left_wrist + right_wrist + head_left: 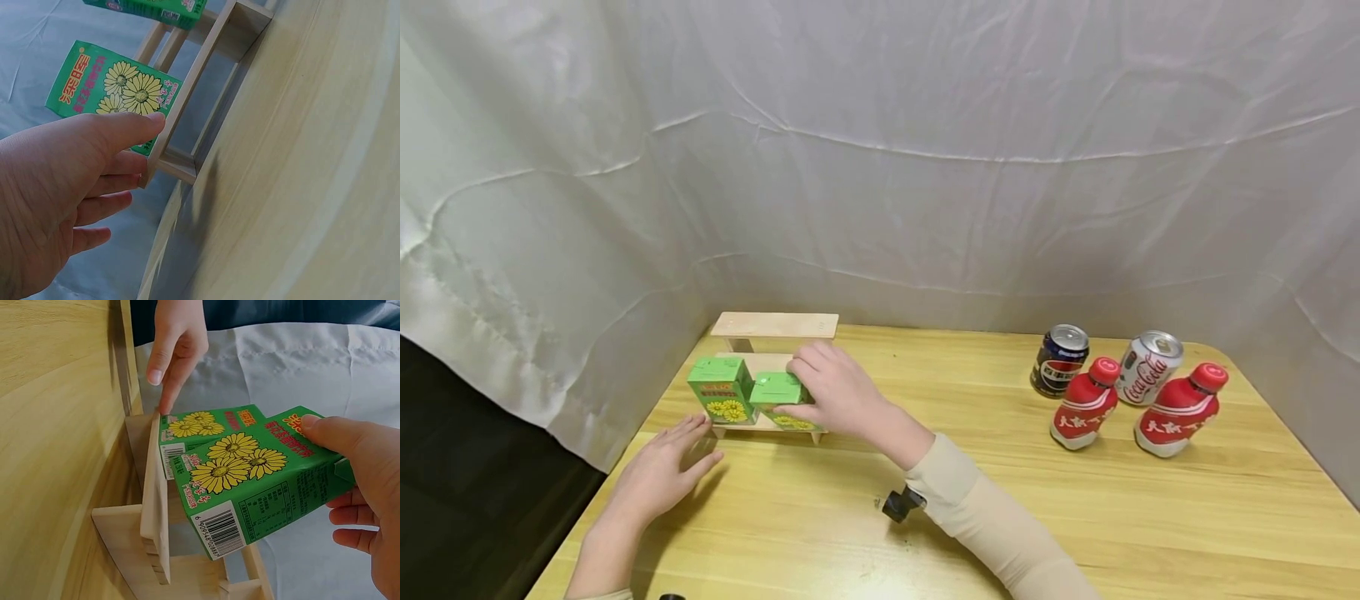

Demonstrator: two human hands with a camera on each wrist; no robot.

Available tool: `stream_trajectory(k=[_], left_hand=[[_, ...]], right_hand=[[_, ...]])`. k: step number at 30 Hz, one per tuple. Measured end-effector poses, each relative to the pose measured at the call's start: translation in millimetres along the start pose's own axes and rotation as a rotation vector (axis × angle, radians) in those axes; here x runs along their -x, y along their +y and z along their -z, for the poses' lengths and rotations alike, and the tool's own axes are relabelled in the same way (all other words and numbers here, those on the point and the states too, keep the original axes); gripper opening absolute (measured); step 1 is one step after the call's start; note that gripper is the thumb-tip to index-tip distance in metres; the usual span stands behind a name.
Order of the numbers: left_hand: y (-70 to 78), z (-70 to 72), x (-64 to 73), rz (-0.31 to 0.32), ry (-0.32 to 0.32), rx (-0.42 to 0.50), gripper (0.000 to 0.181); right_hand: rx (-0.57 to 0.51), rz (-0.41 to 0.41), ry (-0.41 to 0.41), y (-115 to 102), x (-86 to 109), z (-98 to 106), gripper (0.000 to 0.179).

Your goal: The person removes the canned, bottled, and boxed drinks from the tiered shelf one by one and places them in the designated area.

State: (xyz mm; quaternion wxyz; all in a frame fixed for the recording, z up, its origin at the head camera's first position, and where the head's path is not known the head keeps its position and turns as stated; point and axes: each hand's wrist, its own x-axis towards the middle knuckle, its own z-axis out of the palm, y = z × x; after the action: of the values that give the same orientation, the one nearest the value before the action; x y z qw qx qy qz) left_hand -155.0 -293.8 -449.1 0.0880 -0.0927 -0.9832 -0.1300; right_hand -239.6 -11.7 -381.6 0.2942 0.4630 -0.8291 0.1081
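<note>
My right hand (838,390) pinches a green drink carton (256,478) with yellow flowers by its upper end, thumb on the printed front. That carton is tilted over the lower board of a small wooden shelf (775,325); whether its base touches the board I cannot tell. Left of it, a matching carton (722,392) stands on the same board. By the shelf's left end is my left hand (658,471), its fingers extended and holding nothing. In the right wrist view, a fingertip (167,403) of this hand is at the board's end, close to the standing carton.
On the table's right side stand a dark Pepsi can (1060,362), a silver Coca-Cola can (1150,368) and two red-labelled bottles (1084,404) (1180,410). Pale curtains (925,208) hang behind the wooden table (820,517). A black cloth (475,467) is at the left.
</note>
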Motion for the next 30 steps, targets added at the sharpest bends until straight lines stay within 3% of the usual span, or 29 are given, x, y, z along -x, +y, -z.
stream_trajectory(k=[17, 30], left_hand=[[-0.7, 2.7, 2.3, 0.011, -0.006, 0.002, 0.062], [-1.6, 0.6, 2.3, -0.004, 0.024, -0.010, 0.062]], right_hand=[[0.030, 0.019, 0.059, 9.0, 29.8, 23.3, 0.047], [0.107, 0.112, 0.200, 29.1, 61.9, 35.9, 0.051]])
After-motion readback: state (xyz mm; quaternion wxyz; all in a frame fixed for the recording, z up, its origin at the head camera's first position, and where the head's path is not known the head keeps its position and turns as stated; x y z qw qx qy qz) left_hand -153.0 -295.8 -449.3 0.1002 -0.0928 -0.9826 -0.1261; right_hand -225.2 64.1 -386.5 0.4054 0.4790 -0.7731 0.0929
